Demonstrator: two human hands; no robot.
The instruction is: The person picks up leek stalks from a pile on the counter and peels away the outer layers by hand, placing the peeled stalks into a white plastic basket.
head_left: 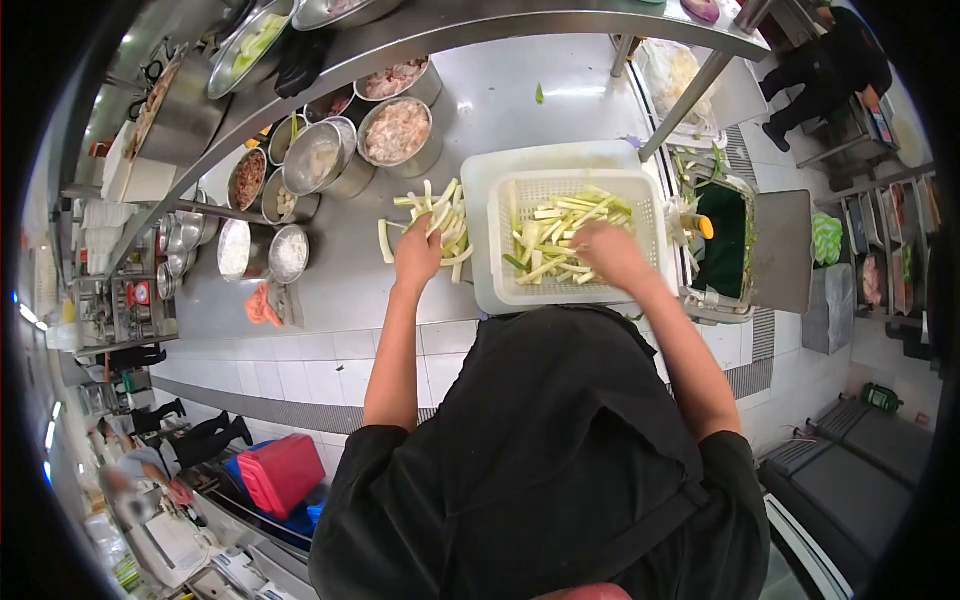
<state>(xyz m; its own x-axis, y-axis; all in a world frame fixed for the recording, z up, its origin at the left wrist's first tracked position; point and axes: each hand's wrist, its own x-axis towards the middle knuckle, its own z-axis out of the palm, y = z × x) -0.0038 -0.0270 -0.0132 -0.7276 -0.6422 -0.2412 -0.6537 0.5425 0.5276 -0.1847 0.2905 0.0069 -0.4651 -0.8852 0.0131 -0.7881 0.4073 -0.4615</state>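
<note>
My left hand (418, 252) is at a pile of pale green vegetable sticks (455, 222) on the steel counter, its fingers curled around some of them. Over a white perforated basket (648, 240) my right hand (610, 255) reaches in from the right. Motion blurs its fingers, so I cannot make out whether they hold anything. More cut sticks (545, 240) lie heaped in the basket, pale with green edges. The basket rests on a whitish cutting board (480, 195). The exact vegetable is hard to tell.
Metal pots of raw meat (397, 132) and bowls of white powder (289, 252) stand to the left. An overhead steel shelf (480, 45) crosses the far side. At the right is a green-lined bin (722, 240). A person (835, 65) stands at the far right.
</note>
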